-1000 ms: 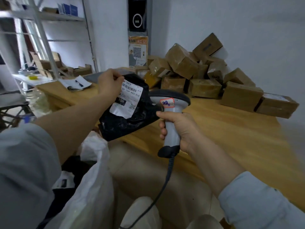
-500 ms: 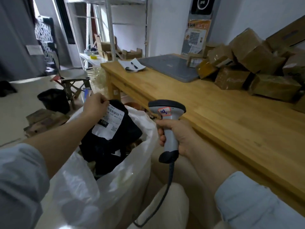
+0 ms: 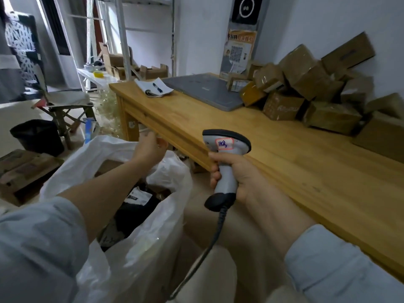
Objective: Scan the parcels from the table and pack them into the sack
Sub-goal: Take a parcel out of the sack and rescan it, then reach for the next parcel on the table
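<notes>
A white plastic sack [image 3: 140,243] stands open on the floor at the lower left, beside the wooden table [image 3: 273,154]. A black parcel [image 3: 135,206] with a white label lies inside it among other parcels. My left hand [image 3: 148,147] hovers above the sack's far rim with loose fingers, holding nothing. My right hand [image 3: 238,178] grips the handle of a grey barcode scanner [image 3: 225,154] near the table's front edge; its cable hangs down. A pile of brown taped parcels [image 3: 310,84] sits at the back right of the table.
A grey laptop-like slab [image 3: 205,90] and a notebook with a pen [image 3: 155,87] lie at the table's far end. A folding stool [image 3: 65,106], a black bin [image 3: 37,136] and flat cardboard [image 3: 24,167] stand on the floor to the left. Metal shelving stands behind.
My left hand carried the black parcel from the scanner down into the sack, released it and rose empty above the rim. The scanner hand stayed about where it was.
</notes>
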Tool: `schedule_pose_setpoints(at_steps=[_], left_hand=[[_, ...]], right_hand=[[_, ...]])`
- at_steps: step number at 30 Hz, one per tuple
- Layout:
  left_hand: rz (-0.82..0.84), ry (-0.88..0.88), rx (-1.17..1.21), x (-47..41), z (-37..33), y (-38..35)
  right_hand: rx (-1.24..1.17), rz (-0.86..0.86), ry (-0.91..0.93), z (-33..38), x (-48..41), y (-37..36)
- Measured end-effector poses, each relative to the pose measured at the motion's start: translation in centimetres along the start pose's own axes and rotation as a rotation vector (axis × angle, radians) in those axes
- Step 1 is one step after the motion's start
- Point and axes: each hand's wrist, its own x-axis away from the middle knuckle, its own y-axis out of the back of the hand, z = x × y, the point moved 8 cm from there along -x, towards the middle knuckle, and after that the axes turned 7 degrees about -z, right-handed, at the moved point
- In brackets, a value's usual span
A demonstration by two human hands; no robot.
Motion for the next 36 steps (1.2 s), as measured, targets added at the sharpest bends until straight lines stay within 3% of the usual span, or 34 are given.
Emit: schedule_pose_setpoints(at_steps=[5, 13, 26, 31, 36], left_hand=[[0.014, -0.199, 0.051, -0.7, -10.4, -1.6], [0.056, -0.401, 0.099, -3.3, -23.6, -6.1], [0.133, -0.486, 0.234, -17.8, -37.7, -18.6], [0.099, -0.443, 0.034, -23.5, -41.8, -22.4], [0.082, -0.415, -0.02, -27.4, -43.6, -24.3]], right_hand=[[-0.171, 0.043, 0.046, 5.5, 0.8, 2.4], [-0.355, -0.113, 0.168, 15.7, -0.7, 10.3], [-0.204, -0.195, 0.291, 28.3, -13.8, 18.9], [-0.121, -0.13, 0.251, 29.9, -17.9, 20.0], [-0.101, -0.089, 0.229, 30.0, -20.3, 20.8]])
